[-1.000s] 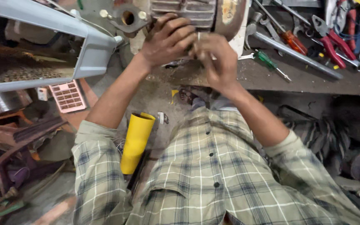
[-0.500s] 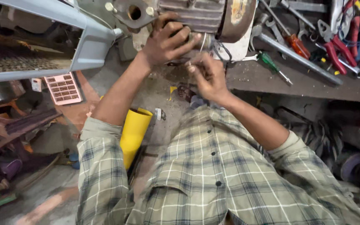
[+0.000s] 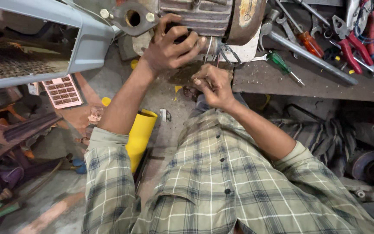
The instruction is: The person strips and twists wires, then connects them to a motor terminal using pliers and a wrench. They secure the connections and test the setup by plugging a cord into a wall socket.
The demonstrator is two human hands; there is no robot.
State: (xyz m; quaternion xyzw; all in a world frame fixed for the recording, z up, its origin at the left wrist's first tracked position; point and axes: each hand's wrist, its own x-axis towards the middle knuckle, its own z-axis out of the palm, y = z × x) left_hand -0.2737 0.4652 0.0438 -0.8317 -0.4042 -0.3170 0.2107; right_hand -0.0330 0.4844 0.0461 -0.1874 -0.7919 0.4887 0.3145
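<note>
Cluttered and dusty, the dark workshop surface stretches across the top of the view, with a bare concrete floor below. At its edge the left hand spreads wide and presses its fingers against the ribbed grey metal motor housing, gripping the lower side. Just beneath, the right hand is curled narrow, its fingertips pinched on thin wires that hang from the housing. A rusty round end cap closes the motor on the right, and a grey flange with a round hole sits to the left of the left hand. Farther along the surface lie a green-handled screwdriver, an orange-handled screwdriver, a long steel bar and red-handled pliers. Down on the floor, beside the left forearm, stands a yellow plastic tube, and a pink calculator lies farther left.
</note>
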